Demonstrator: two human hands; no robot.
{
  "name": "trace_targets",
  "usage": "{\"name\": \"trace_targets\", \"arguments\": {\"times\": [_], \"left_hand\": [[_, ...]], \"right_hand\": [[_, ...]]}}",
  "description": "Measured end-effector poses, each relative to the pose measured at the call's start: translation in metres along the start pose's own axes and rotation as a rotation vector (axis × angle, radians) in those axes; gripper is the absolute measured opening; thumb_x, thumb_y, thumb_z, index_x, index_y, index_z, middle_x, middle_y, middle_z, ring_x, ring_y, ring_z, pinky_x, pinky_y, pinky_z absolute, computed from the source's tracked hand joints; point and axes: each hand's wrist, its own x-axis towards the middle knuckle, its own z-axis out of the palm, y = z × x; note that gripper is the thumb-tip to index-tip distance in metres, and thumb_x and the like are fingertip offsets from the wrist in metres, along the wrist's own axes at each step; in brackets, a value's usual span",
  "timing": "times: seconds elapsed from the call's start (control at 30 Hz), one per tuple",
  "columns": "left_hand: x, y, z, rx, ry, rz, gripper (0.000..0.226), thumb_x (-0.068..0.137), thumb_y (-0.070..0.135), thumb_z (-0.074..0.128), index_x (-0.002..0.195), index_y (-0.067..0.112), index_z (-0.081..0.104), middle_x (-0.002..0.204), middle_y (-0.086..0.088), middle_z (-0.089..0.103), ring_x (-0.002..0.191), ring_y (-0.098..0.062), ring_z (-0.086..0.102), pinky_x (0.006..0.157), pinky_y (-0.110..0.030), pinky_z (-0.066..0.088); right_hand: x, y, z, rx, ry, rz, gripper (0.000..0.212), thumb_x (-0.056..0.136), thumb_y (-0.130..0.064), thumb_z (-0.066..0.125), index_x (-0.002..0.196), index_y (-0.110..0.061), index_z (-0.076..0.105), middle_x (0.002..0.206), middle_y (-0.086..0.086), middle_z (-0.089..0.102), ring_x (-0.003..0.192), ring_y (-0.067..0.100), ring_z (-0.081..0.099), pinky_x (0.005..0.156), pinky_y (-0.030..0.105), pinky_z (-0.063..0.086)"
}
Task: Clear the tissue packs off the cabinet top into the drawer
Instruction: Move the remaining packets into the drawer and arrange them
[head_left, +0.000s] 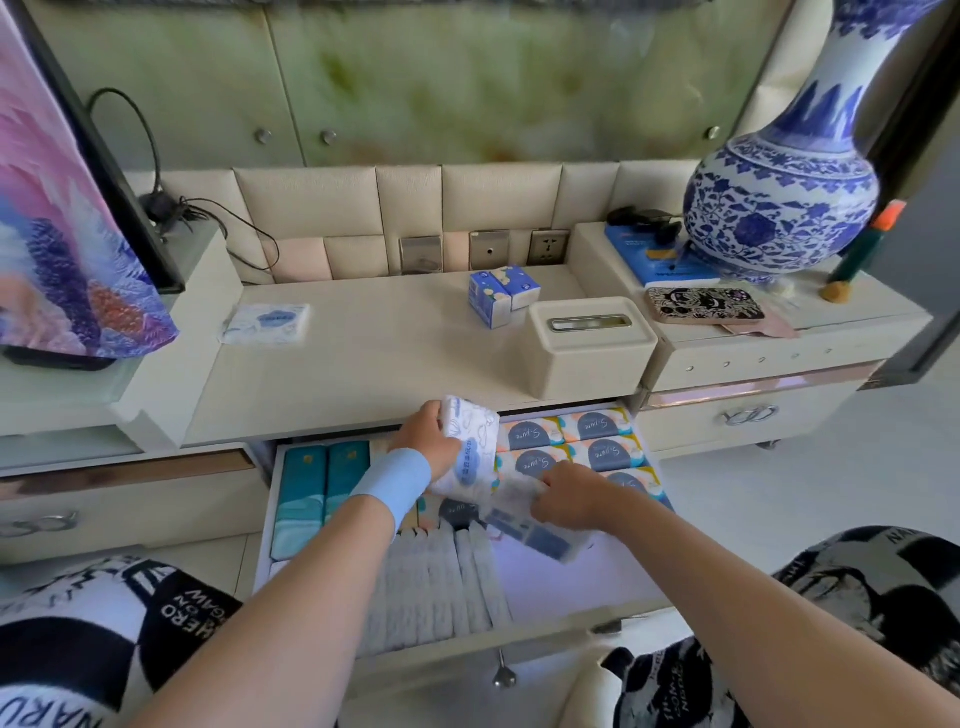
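My left hand (426, 441) grips a white tissue pack with blue clouds (470, 447), held on edge over the open drawer (545, 577). Just to its right, my right hand (569, 493) holds a second, blurred white-and-blue pack (530, 530) low inside the drawer. The drawer holds teal packs (301, 493) on the left, orange-and-navy packs (597, 441) at the back right and a row of white packs (436, 587) in front. On the cabinet top (374, 364) lie a flat white pack (266, 323) at the left and two small blue packs (501, 293) further back.
A cream tissue box (592, 343) stands on the cabinet top near its front right. A blue-and-white vase (784, 202), a patterned phone case (704, 305) and a blue book (654, 260) sit on the raised right unit. A screen (67, 208) stands at the left.
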Motion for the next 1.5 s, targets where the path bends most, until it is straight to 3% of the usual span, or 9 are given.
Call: {"name": "trace_targets", "arguments": {"times": [0.23,0.4,0.77,0.97,1.07,1.17,1.27,1.37,1.5], "left_hand": [[-0.034,-0.005,0.007,-0.027,-0.042,-0.002,0.031,0.085,0.019,0.061,0.115,0.017,0.053,0.107,-0.003,0.062,0.094,-0.025,0.059,0.077,-0.032,0.047],[-0.051,-0.02,0.009,-0.025,-0.034,-0.03,0.021,0.083,0.021,0.062,0.102,0.018,0.054,0.101,-0.004,0.064,0.09,-0.025,0.061,0.068,-0.028,0.045],[-0.05,-0.014,0.01,-0.214,0.04,-0.094,0.035,0.084,0.021,0.063,0.117,0.021,0.051,0.108,0.0,0.062,0.095,-0.023,0.062,0.072,-0.032,0.053],[-0.049,0.005,0.022,-0.254,0.019,-0.065,0.038,0.084,0.021,0.062,0.12,0.019,0.05,0.11,-0.001,0.062,0.093,-0.022,0.061,0.071,-0.03,0.047],[-0.051,0.014,0.029,-0.258,0.015,-0.06,0.039,0.083,0.023,0.064,0.119,0.02,0.05,0.108,0.0,0.061,0.092,-0.022,0.06,0.075,-0.03,0.046],[-0.057,0.028,0.037,-0.43,-0.141,-0.045,0.03,0.089,0.024,0.062,0.117,0.018,0.054,0.103,-0.003,0.067,0.086,-0.021,0.067,0.069,-0.029,0.053],[-0.062,0.04,0.044,-0.644,-0.388,-0.089,0.023,0.097,0.011,0.044,0.113,0.013,0.06,0.099,-0.008,0.072,0.076,-0.024,0.071,0.058,-0.031,0.056],[-0.061,0.034,0.058,-0.372,-0.388,-0.021,0.029,0.094,0.009,0.041,0.109,0.021,0.063,0.1,-0.003,0.071,0.079,-0.019,0.065,0.063,-0.027,0.049],[-0.061,0.012,0.073,0.514,-0.328,0.302,0.03,0.091,0.035,0.049,0.117,0.043,0.062,0.128,0.004,0.059,0.117,-0.024,0.055,0.097,-0.039,0.048]], "right_hand": [[0.001,0.013,0.051,-0.255,-0.068,0.099,0.043,0.088,-0.009,0.062,0.129,-0.002,0.051,0.129,0.014,0.057,0.115,0.031,0.059,0.09,0.038,0.051],[0.003,0.009,0.072,0.248,-0.253,0.15,0.037,0.092,-0.02,0.059,0.123,-0.001,0.054,0.106,0.014,0.063,0.091,0.027,0.07,0.077,0.044,0.061],[0.003,0.005,0.078,0.443,-0.417,0.067,0.037,0.093,-0.013,0.049,0.128,-0.015,0.059,0.125,0.007,0.063,0.097,0.018,0.068,0.09,0.041,0.058],[0.004,0.013,0.044,0.117,-0.008,0.048,0.031,0.098,-0.013,0.056,0.127,-0.004,0.059,0.12,0.009,0.068,0.097,0.023,0.071,0.066,0.03,0.058],[-0.002,0.008,0.019,0.459,0.08,0.071,0.027,0.101,-0.024,0.051,0.124,-0.015,0.062,0.125,0.007,0.064,0.112,0.024,0.064,0.089,0.039,0.057],[-0.016,0.005,0.007,1.045,-0.058,0.034,0.031,0.095,-0.047,0.051,0.115,-0.026,0.058,0.12,0.012,0.062,0.102,0.028,0.065,0.076,0.044,0.059],[-0.019,0.011,0.007,0.983,-0.089,0.042,0.041,0.089,-0.055,0.062,0.109,-0.019,0.061,0.105,0.013,0.068,0.094,0.031,0.068,0.07,0.042,0.059],[-0.01,0.025,0.008,0.721,-0.015,0.131,0.025,0.093,-0.017,0.059,0.114,-0.007,0.052,0.099,0.014,0.061,0.095,0.033,0.064,0.08,0.044,0.058],[-0.004,0.038,0.015,0.303,-0.007,0.146,0.038,0.092,-0.015,0.049,0.128,-0.005,0.05,0.119,0.014,0.059,0.103,0.028,0.059,0.084,0.035,0.051]]}}
